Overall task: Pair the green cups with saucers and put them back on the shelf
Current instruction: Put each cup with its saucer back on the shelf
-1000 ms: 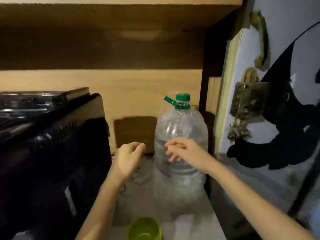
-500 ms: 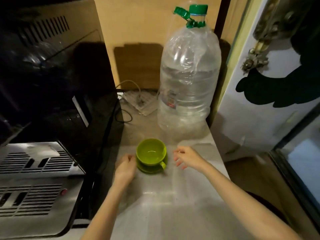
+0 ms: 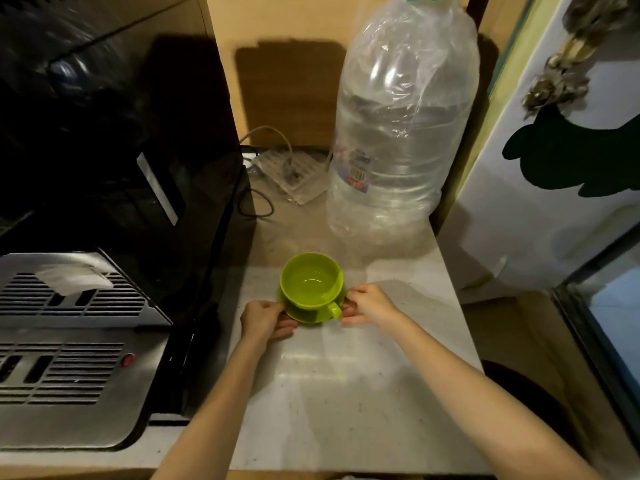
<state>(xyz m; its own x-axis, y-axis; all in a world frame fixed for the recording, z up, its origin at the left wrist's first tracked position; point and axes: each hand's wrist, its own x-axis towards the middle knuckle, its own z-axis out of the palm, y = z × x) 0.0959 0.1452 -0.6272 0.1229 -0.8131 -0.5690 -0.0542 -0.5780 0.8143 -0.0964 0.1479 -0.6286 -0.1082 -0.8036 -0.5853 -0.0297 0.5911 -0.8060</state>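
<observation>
green cup upright on saucer, handle toward the person, both hands at saucer's edges

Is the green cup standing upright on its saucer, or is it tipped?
Upright. The green cup sits on the saucer with its round mouth facing up and its handle toward the person.

The cup stands on its saucer in the middle of the counter. The left hand holds the saucer's left rim, the right hand its right rim. Behind, toward the counter's back right corner, stands a water bottle. A power strip lies left of the bottle, at the back edge. A coffee machine fills the counter's left side.
</observation>
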